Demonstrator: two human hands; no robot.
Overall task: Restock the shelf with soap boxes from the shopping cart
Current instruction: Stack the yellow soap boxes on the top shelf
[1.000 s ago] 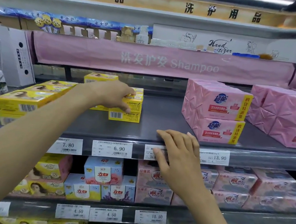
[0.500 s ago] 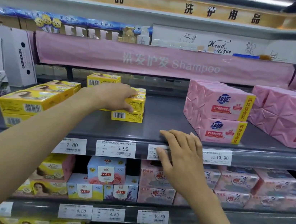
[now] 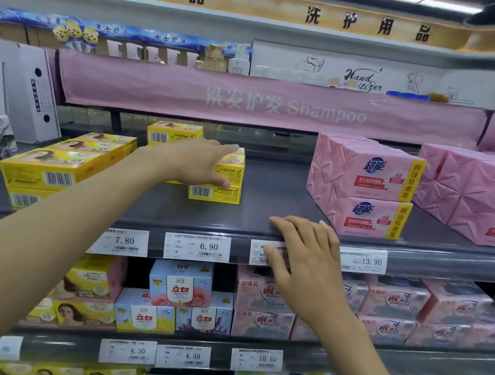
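A small stack of yellow soap boxes [image 3: 219, 193] stands on the grey middle shelf [image 3: 271, 190]. My left hand [image 3: 191, 161] reaches over the stack's left side with its fingers stretched out; the thumb touches the front of an upper box. One more yellow box [image 3: 171, 133] sits behind it, and a row of yellow boxes [image 3: 53, 168] runs along the shelf's left. My right hand [image 3: 302, 267] lies flat on the shelf's front lip, fingers spread, covering a price tag. The shopping cart is out of view.
Pink soap packs [image 3: 366, 184] are stacked two high right of the bare stretch of shelf, with more [image 3: 484, 199] further right. A pink Shampoo banner [image 3: 266, 105] hangs just above. Lower shelves hold blue, yellow and pink soap boxes behind price tags.
My left hand's fingers have straightened from their curl over the top yellow box. The right hand has stayed on the shelf lip.
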